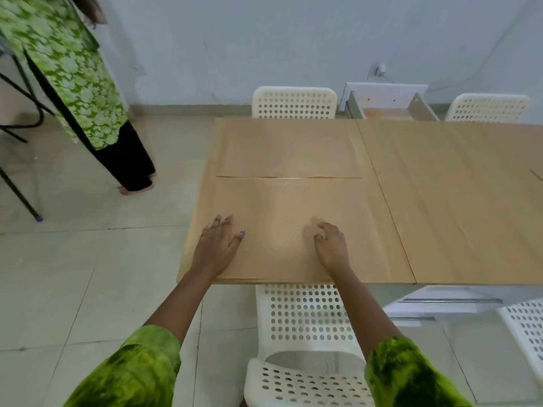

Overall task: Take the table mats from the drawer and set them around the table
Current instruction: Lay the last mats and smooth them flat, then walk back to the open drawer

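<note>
The left hand (pixel 219 243) lies flat with fingers spread on the near table mat (pixel 282 207), close to its left side. The right hand (pixel 332 245) rests on the same mat with fingers bent under. They are blurred, so I cannot tell whether they press or pinch the surface.

The mat lies at the near end of the table (pixel 455 201), its front edge about level with the table's edge. Its back edge meets a second mat (pixel 288 148) beyond it.

Uneven pressure from the two hands could skew the mat or ride it over the far mat's edge, which looks slightly lifted at the seam. A pull towards the body could drag it past the table edge onto the white chair (pixel 305 312) below.

Mats and tabletop are nearly the same tan, so their borders are hard to trace. The open drawer (pixel 388 98) across the table shows something orange inside. Whether that is more mats is unclear. A sliver at the frame's right edge may be another mat.
</note>
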{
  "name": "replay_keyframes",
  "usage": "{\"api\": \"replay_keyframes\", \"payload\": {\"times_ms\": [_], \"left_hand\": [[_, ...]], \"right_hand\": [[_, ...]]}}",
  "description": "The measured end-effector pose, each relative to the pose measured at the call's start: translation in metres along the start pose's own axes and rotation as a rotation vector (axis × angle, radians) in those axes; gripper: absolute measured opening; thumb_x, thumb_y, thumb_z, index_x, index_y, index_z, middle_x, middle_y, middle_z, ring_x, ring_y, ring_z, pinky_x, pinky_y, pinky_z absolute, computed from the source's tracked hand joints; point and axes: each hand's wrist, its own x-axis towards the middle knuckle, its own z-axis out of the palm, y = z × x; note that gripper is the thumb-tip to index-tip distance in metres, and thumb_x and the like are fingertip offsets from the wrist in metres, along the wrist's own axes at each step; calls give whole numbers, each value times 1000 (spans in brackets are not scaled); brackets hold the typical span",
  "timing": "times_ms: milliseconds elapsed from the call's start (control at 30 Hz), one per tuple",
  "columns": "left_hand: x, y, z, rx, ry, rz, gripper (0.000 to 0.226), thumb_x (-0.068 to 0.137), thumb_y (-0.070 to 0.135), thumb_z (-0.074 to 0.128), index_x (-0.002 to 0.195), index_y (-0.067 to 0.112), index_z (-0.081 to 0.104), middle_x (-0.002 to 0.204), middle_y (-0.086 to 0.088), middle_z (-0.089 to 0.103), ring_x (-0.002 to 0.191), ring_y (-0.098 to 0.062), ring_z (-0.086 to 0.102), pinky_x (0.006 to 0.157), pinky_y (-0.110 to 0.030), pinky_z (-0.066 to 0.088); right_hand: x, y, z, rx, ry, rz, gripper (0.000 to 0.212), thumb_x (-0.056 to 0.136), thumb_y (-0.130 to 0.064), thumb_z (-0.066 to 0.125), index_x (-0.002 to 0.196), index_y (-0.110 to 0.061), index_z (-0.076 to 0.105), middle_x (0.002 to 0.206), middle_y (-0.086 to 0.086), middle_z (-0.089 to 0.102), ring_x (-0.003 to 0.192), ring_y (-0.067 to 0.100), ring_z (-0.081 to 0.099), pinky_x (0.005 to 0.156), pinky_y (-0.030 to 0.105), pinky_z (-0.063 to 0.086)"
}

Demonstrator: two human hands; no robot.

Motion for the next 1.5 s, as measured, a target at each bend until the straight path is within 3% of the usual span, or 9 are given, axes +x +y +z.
{"api": "replay_keyframes", "payload": {"times_ms": [167, 333, 567, 767, 1033, 1167, 1333, 1500], "left_hand": [[-27, 7, -25, -185, 80, -43, 56, 98, 44, 29, 148, 18, 27, 150, -4, 39, 138, -20, 37, 105, -36, 34], [-41, -11, -60, -334, 146, -91, 47, 99, 37, 35, 140, 15, 41, 137, -3, 54, 124, -22, 51, 95, -33, 39], [-11, -100, -109, -554, 99, -110, 36, 96, 32, 44, 126, 15, 55, 122, -8, 64, 112, -24, 60, 97, -42, 47], [19, -175, -155, -616, 17, -87, 32, 95, 28, 45, 121, 14, 57, 118, -7, 65, 107, -24, 61, 95, -43, 48], [102, -236, -206, -757, -6, -50, 24, 96, 22, 45, 114, 12, 58, 109, -7, 64, 86, -18, 60, 79, -29, 42], [162, -240, -219, -784, -30, -40, 13, 96, 21, 44, 102, 19, 56, 104, -2, 63, 85, -18, 60, 78, -30, 41], [259, -230, -242, -787, -54, -23, 21, 97, 22, 44, 112, 16, 57, 106, -3, 62, 88, -18, 59, 71, -28, 43], [364, -205, -260, -782, -91, 15, 13, 97, 22, 44, 102, 16, 55, 104, -4, 60, 86, -18, 57, 66, -24, 41]], "right_hand": [[-23, -30, 16, 312, -21, 98, 27, 94, -9, 38, 114, -6, 55, 108, 9, 60, 103, 26, 56, 87, 34, 42], [-36, -65, 38, 580, -85, 163, 20, 93, 1, 33, 91, -7, 51, 78, 4, 53, 64, 14, 48, 58, 22, 39], [-29, -133, 106, 670, -89, 233, 30, 90, 4, 29, 72, -13, 48, 67, 5, 51, 53, 16, 43, 40, 18, 33], [-24, -217, 186, 672, -62, 263, 27, 89, 2, 28, 77, -11, 49, 67, 5, 51, 55, 16, 44, 51, 24, 33], [31, -285, 237, 664, -29, 274, 23, 90, 0, 32, 90, -7, 54, 71, 5, 55, 59, 16, 49, 55, 25, 39], [83, -306, 240, 681, 13, 273, 24, 89, -1, 32, 89, -9, 55, 74, 6, 56, 60, 17, 51, 55, 25, 41], [169, -333, 231, 712, 58, 298, 26, 89, -1, 32, 76, -14, 52, 73, 6, 55, 59, 16, 50, 53, 24, 39], [254, -356, 217, 747, 94, 329, 22, 89, -2, 34, 82, -10, 53, 71, 6, 54, 56, 16, 47, 51, 24, 36]]}}
